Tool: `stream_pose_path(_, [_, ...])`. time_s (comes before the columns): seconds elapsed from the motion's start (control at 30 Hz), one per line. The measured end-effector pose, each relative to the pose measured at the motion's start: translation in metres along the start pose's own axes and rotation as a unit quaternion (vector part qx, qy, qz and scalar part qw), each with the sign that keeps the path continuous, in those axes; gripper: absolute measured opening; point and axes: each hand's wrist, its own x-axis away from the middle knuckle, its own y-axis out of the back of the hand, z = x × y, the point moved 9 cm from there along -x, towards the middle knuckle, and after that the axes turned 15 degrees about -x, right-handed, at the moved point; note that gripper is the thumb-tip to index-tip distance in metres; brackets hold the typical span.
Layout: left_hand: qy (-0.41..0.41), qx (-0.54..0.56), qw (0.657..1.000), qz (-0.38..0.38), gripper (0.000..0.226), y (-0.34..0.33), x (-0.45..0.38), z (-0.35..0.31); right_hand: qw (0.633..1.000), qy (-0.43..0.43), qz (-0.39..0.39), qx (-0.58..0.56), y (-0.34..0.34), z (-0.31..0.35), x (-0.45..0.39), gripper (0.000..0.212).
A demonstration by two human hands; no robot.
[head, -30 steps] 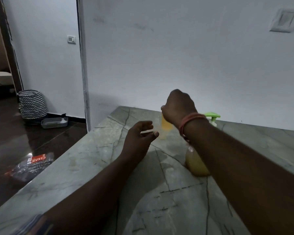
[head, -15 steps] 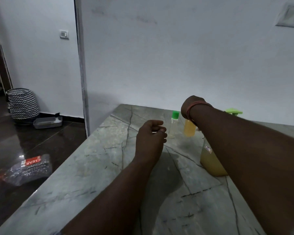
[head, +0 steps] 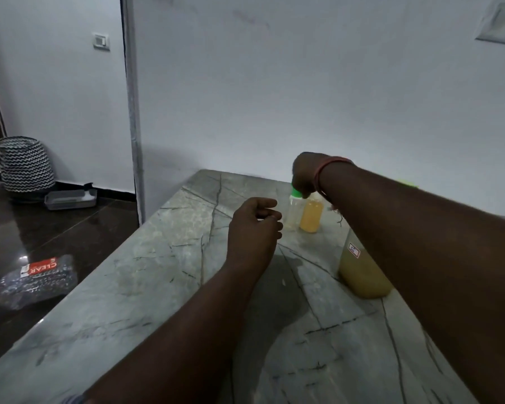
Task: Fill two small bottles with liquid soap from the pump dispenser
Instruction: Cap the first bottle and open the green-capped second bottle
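Right hand (head: 305,173) above green cap (head: 296,193) of clear small bottle (head: 292,212), grip hidden; soap-filled small bottle (head: 311,214) touching beside, on grey marble counter (head: 164,275). Left hand (head: 252,228) loosely curled, empty. Yellow pump dispenser (head: 362,272) under right forearm.

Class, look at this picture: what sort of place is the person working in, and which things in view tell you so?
Probably a room in a home. A stone counter stands against a plain white wall, a patterned basket sits on the dark tiled floor, and a light switch is beside a doorway.
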Motion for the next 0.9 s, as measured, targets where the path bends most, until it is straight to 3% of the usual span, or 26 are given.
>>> stream_pose_path(0.1, [-0.006,-0.023,1.0,0.0,0.036,0.002,0.0,-0.004,0.998,0.014,-0.032,-0.051,-0.002,0.008,0.002,0.008])
stream_pose_path(0.23, [-0.02,-0.05,0.998,-0.022,0.04,0.008,0.004,-0.004,0.977,0.085,-0.124,-0.149,0.004,0.02,0.014,0.018])
stream_pose_path(0.33, [-0.043,-0.091,0.993,-0.053,0.048,0.012,0.004,-0.007,0.956,0.126,-0.122,-0.234,0.01,0.023,0.027,0.007])
stream_pose_path(0.47, [-0.062,-0.141,0.988,-0.026,0.055,0.0,0.005,-0.01,0.928,0.126,-0.108,-0.333,0.002,0.011,0.053,0.017])
stream_pose_path(0.57, [-0.075,-0.198,0.977,0.018,0.043,-0.01,0.008,-0.011,0.88,0.118,-0.127,-0.441,-0.015,0.0,0.076,0.021])
stream_pose_path(0.67, [-0.115,-0.234,0.965,-0.013,0.024,-0.002,0.01,-0.018,0.821,0.136,-0.191,-0.52,-0.027,-0.009,0.099,0.028])
stream_pose_path(0.73, [-0.135,-0.25,0.959,-0.019,0.026,-0.002,0.015,-0.021,0.797,0.162,-0.227,-0.536,-0.033,-0.015,0.11,0.027])
stream_pose_path(0.8, [-0.129,-0.264,0.956,0.005,0.029,-0.006,0.018,-0.02,0.776,0.196,-0.229,-0.555,-0.04,-0.018,0.115,0.023])
stream_pose_path(0.9, [-0.101,-0.215,0.97,0.051,0.014,-0.008,0.018,-0.02,0.749,0.252,-0.205,-0.578,-0.043,-0.014,0.115,0.012])
